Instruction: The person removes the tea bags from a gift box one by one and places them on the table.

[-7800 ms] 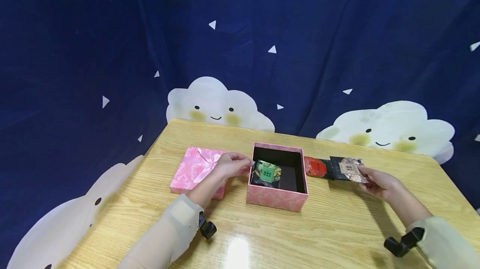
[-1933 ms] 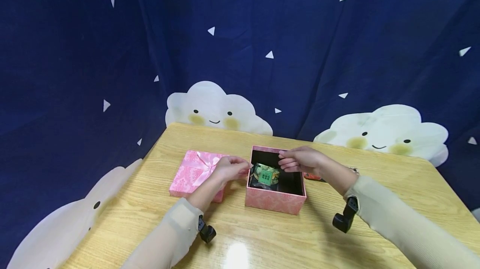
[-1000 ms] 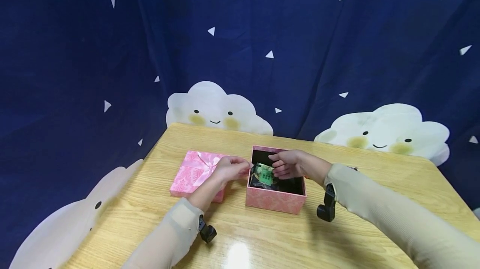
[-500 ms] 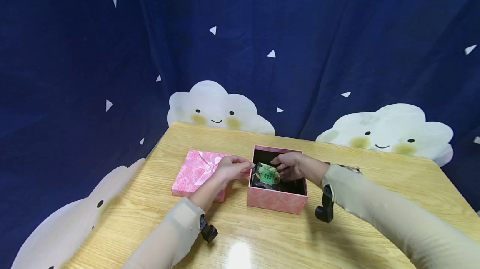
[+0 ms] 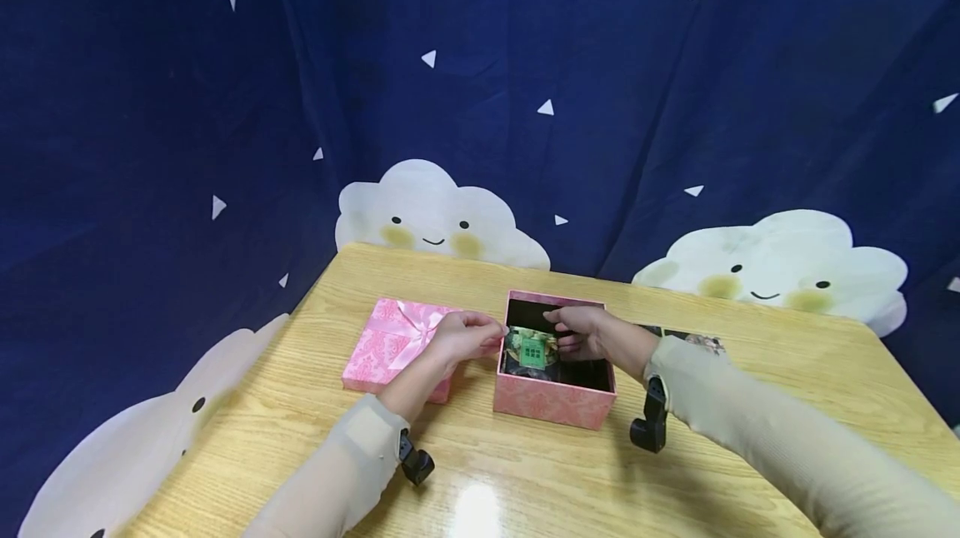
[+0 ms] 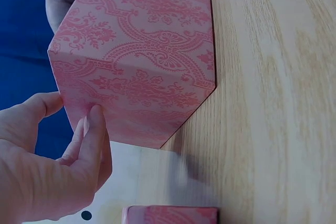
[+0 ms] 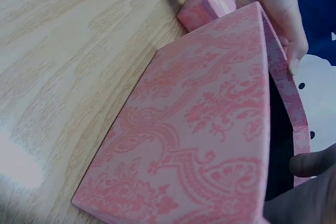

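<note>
A pink patterned gift box [image 5: 553, 404] stands uncovered on the table, its inside black. My left hand [image 5: 462, 338] pinches the box's left wall, the thumb at the rim and the fingertips against the outside in the left wrist view. Inside the box, on the left, lies a black packet [image 5: 533, 352] with a green label. My right hand [image 5: 588, 333] reaches into the box from the right. Its loosely bent fingers lie at the packet's right edge, with the thumb held apart. The right wrist view shows the thumb [image 7: 310, 164], but the box wall hides the fingertips.
The pink lid [image 5: 386, 346] with a ribbon bow lies left of the box, behind my left hand. Dark packets [image 5: 701, 341] lie to the right, partly hidden by my right arm. A dark blue curtain [image 5: 480, 63] hangs behind the table [image 5: 555, 480].
My right hand has left the packets on the right and moved down into the box, to the green-labelled packet, which has shifted slightly. My left hand stays on the box wall.
</note>
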Tool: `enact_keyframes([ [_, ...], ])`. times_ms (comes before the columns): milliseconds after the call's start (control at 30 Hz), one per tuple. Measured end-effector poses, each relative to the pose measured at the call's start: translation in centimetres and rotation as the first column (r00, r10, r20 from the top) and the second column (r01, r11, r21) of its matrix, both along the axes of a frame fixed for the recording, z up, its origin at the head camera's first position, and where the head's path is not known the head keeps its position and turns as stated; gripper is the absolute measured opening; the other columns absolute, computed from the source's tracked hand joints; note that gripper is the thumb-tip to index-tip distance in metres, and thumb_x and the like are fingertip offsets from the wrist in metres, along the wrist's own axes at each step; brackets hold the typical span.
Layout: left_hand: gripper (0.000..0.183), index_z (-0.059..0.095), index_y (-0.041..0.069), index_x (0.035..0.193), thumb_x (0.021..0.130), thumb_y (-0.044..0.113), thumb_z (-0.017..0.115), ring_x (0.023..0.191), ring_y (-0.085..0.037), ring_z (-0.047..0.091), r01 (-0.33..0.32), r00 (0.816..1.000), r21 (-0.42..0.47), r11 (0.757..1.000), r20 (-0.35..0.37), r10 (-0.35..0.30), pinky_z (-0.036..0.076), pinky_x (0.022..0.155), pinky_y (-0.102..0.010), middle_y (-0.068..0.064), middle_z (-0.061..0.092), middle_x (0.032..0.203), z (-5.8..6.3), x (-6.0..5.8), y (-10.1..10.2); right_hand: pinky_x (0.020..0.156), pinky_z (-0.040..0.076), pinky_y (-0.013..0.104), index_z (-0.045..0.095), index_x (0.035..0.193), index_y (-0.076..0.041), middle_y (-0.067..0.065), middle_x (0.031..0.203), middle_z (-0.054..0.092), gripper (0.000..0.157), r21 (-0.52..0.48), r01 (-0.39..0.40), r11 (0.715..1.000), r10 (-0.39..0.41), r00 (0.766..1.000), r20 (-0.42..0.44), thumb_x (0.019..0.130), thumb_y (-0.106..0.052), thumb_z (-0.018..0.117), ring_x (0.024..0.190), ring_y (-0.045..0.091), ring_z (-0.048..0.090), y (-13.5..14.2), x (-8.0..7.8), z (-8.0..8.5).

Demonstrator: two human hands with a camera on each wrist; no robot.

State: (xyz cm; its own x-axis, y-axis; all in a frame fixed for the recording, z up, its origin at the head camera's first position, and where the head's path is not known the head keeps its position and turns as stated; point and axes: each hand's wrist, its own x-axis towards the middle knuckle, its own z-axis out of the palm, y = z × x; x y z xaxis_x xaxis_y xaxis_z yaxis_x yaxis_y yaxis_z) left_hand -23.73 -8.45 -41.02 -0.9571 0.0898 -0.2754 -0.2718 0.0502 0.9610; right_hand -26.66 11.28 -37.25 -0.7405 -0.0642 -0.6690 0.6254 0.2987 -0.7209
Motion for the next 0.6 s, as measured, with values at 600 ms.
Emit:
enact_keyframes([
  [600,0.024,0.066,-0.003,0.102,0.083,0.013,0.068,0.074,-0.006,0.065,0.005,1.000,-0.051,0.999,-0.015,-0.006,0.062,0.081,-0.030,-0.012,0.072,0.098,0.0,0.1,-0.1,0.083,0.051,0.029,0.035,0.133,0.006,0.005,0.087,0.047,0.048,-0.026,-0.018,1.000,0.018,1.000,0.017,0.098,-0.026,0.045,0.070,0.011,0.049,0.2,-0.2,-1.1],
])
